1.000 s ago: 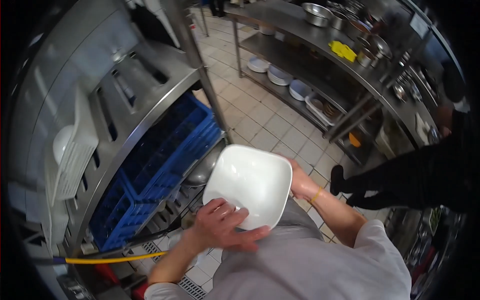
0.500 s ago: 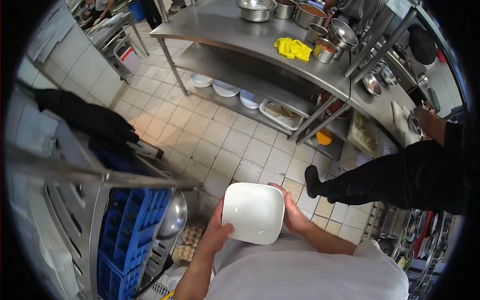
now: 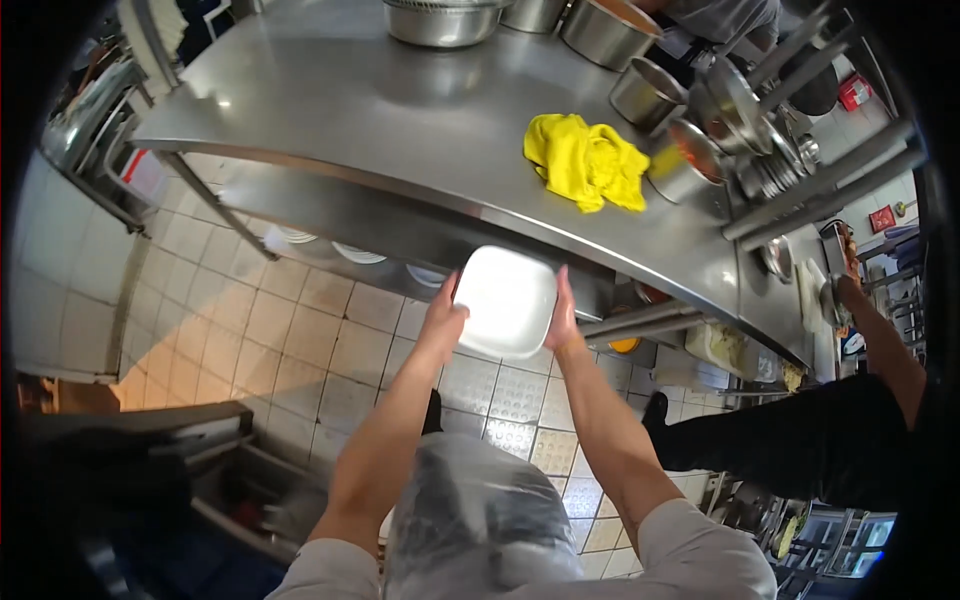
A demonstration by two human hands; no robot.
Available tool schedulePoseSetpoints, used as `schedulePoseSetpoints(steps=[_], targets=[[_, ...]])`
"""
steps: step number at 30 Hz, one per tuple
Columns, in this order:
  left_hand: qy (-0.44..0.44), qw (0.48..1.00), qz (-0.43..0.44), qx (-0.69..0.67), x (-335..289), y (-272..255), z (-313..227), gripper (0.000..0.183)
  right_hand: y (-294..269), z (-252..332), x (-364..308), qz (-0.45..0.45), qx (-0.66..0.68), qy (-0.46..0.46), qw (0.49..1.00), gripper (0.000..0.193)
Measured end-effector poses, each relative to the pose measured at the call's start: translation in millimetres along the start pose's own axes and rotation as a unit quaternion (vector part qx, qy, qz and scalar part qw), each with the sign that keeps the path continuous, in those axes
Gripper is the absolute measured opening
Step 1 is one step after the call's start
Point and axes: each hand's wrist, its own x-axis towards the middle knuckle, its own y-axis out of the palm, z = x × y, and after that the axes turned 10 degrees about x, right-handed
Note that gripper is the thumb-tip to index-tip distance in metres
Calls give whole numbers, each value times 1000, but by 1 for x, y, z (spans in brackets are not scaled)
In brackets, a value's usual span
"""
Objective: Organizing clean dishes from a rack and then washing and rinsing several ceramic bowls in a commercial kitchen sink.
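Observation:
A white, rounded-square dish [image 3: 507, 302] is held level in front of me between both hands. My left hand [image 3: 444, 322] grips its left side, with the thumb over the rim and the other fingers mostly hidden beneath. Against the right side, my right hand [image 3: 564, 315] presses with its fingers along the edge. The dish's far edge appears close to the front of a steel table [image 3: 330, 110]. On that tabletop, beyond the dish, lies a crumpled yellow cloth [image 3: 585, 163].
Steel pots [image 3: 610, 35] and a wide metal pan [image 3: 440, 20] stand along the table's far side. Plates [image 3: 358, 253] sit on its lower shelf. At the right, a person in black trousers [image 3: 800, 440] works at an adjoining counter. Slanted metal posts [image 3: 810, 185] rise there.
I have moved forward to the steel table, carrying the dish with my arms stretched farther out. The rack with blue crates has left the view at the left.

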Motion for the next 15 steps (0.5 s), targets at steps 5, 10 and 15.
schedulePoseSetpoints(steps=[5, 10, 15], targets=[[-69, 995, 20, 69, 127, 81, 26, 46, -204, 74, 135, -205, -12, -163, 965, 72], [-240, 968, 36, 58, 134, 72, 16, 44, -213, 95, 130, -300, -88, -150, 938, 68], [207, 905, -183, 324, 121, 115, 47, 19, -188, 105, 106, -337, -207, -175, 902, 65]])
